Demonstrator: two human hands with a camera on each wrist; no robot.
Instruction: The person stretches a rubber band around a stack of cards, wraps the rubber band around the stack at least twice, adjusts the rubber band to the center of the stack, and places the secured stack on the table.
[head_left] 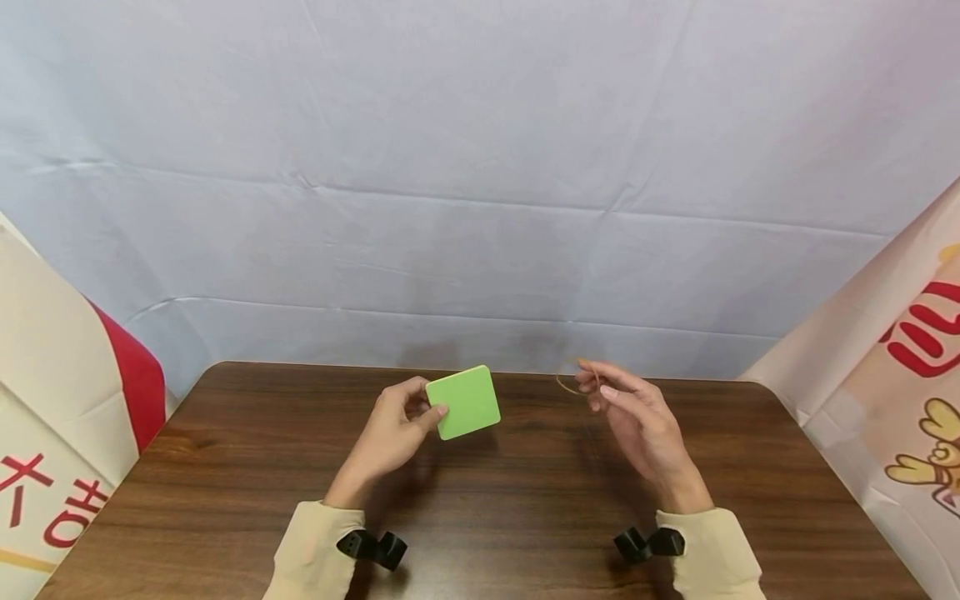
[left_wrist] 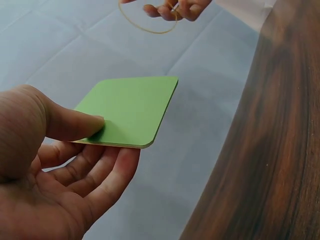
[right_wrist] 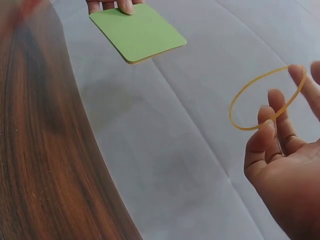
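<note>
A flat, square stack of bright green cards with rounded corners (head_left: 467, 402) is held in the air above the far edge of a dark wood-grain table (head_left: 480, 508); its matte top face is smooth, and a pale edge shows along its thin side in the wrist views. The person's left hand (head_left: 393, 433) pinches it at one corner, thumb pressed on top and the fingers (left_wrist: 105, 172) spread flat underneath. A thin, yellowish rubber band (right_wrist: 265, 97) forms a loose oval loop that hangs from the fingertips (right_wrist: 292, 75) of the right hand (head_left: 637, 421), which holds it with fingers lightly curled. The two hands are apart, the band off to the right of the green stack at about the same height, with neither thing touching the other. Both wrists wear cream sleeves (head_left: 311, 550). A creased pale grey cloth (head_left: 480, 167) hangs behind the table.
</note>
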